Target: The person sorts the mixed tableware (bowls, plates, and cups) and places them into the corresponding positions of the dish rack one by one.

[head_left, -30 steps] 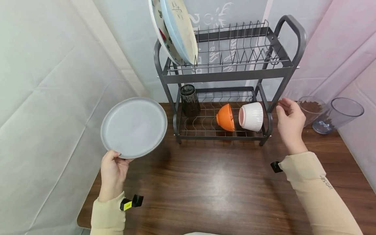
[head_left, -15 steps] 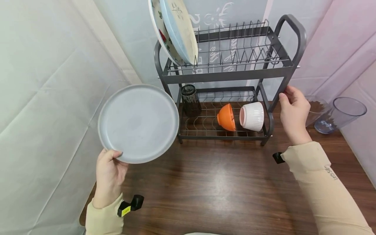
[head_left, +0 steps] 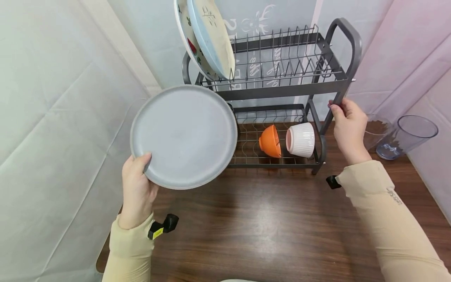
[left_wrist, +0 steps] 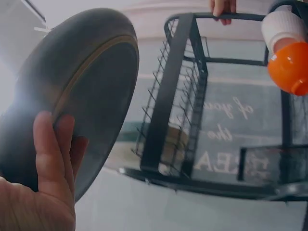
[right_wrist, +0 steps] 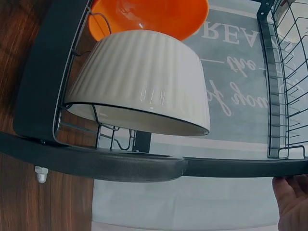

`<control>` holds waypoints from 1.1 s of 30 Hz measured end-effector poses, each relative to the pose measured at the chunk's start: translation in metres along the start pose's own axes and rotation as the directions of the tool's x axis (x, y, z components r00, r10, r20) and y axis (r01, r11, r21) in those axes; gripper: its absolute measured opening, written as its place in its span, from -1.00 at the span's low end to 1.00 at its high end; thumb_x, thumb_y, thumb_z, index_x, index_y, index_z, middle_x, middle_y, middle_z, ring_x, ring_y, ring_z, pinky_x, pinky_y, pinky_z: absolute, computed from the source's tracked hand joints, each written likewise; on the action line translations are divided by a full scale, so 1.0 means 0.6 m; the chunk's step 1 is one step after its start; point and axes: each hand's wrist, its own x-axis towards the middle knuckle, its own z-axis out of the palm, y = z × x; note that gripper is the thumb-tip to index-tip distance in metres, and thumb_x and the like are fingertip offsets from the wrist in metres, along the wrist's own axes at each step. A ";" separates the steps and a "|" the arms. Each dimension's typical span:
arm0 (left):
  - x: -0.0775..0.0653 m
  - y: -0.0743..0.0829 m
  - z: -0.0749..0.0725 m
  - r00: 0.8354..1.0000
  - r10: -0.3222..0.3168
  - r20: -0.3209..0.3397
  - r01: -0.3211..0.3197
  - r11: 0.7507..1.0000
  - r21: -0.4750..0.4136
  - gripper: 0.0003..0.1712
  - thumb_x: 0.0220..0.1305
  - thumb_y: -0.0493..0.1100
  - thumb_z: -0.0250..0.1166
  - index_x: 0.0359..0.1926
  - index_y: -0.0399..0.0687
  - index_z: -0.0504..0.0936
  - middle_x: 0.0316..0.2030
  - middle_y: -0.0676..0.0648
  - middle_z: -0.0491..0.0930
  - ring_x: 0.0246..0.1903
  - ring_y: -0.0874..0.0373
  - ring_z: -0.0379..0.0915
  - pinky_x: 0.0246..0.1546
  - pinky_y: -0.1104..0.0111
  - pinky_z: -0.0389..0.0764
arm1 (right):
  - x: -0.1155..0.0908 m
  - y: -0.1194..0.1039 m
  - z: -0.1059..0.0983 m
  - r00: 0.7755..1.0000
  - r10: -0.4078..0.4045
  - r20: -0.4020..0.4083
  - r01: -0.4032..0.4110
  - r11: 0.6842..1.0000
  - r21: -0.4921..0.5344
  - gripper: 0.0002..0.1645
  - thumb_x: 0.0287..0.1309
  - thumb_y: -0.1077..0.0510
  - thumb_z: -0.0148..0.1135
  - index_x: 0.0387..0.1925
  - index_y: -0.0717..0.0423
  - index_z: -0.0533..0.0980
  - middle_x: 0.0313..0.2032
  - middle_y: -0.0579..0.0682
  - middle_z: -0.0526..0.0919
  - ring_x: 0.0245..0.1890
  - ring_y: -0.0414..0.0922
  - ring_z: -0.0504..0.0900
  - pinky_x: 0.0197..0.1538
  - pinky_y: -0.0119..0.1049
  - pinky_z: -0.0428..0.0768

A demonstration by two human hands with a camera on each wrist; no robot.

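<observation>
Now, grey plate [head_left: 184, 137], head view: pinched by the left hand [head_left: 138, 190], grip at its eight o'clock rim, before the dark rack's [head_left: 278, 91] eight o'clock side.
Rack post: pinched by the right hand [head_left: 349, 131] at four o'clock; apparently steadying; next likely calls for tipping the plate on edge.
Plate, left wrist: ten o'clock.
White bowl [right_wrist: 139, 84], right wrist: right hand at four o'clock.

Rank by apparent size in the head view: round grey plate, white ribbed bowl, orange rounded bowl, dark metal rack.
Metal rack
Grey plate, overlapping the rack
White ribbed bowl
Orange rounded bowl
</observation>
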 end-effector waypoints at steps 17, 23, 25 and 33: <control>0.055 0.015 0.125 0.968 0.213 0.134 -0.227 0.968 0.106 -0.76 0.16 -0.40 -0.12 -0.24 -0.32 0.46 -0.34 -0.16 0.48 -0.38 0.06 0.52 -0.36 0.33 0.54 | 0.006 0.022 0.000 0.996 -0.086 0.013 0.087 0.995 -0.053 -0.82 0.15 0.03 0.02 -0.29 -0.06 0.52 -0.49 -0.39 0.54 -0.43 -0.39 0.47 -0.40 -0.59 0.30; 0.078 0.017 0.161 0.958 0.258 0.127 -0.268 0.960 0.076 -0.75 0.18 -0.40 -0.16 -0.27 -0.30 0.46 -0.33 -0.17 0.48 -0.35 0.03 0.53 -0.31 0.30 0.55 | 0.003 0.023 0.000 0.996 -0.090 0.020 0.091 0.992 -0.092 -0.81 0.16 0.02 0.01 -0.29 -0.05 0.51 -0.47 -0.36 0.55 -0.44 -0.38 0.45 -0.42 -0.58 0.29; 0.087 0.019 0.176 0.956 0.274 0.108 -0.283 0.956 0.077 -0.76 0.17 -0.40 -0.16 -0.30 -0.28 0.45 -0.33 -0.16 0.47 -0.34 0.02 0.53 -0.29 0.29 0.55 | 0.003 0.023 0.001 0.996 -0.089 0.015 0.090 0.991 -0.094 -0.81 0.16 0.02 0.01 -0.30 -0.06 0.52 -0.48 -0.36 0.55 -0.43 -0.38 0.45 -0.41 -0.58 0.29; 0.131 0.027 0.231 0.918 0.396 0.023 -0.390 0.889 0.242 -0.75 0.16 -0.41 -0.18 -0.33 -0.23 0.45 -0.33 -0.09 0.49 -0.27 0.10 0.49 -0.22 0.34 0.51 | 0.005 0.025 0.002 0.993 -0.119 -0.004 0.118 0.989 -0.093 -0.68 0.12 -0.05 0.02 -0.31 0.08 0.53 -0.51 -0.41 0.53 -0.48 -0.38 0.45 -0.45 -0.57 0.28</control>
